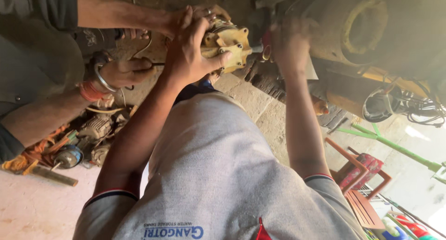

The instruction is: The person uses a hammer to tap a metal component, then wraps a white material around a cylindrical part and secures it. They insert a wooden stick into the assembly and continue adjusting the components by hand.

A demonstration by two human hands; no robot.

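Yellow pump part (228, 45) sits gripped by the left hand (188, 52); the blurry right hand (290, 45) wraps one red-handled tool (266, 42).

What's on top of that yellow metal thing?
The left hand lies over the yellow part, thumb on its front. Another person's hand grips its far end. The face beneath them is covered.

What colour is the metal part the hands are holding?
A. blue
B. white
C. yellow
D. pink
C: the metal part under the left hand is yellow, with bolts at its corners; the right hand is blurred beside it.
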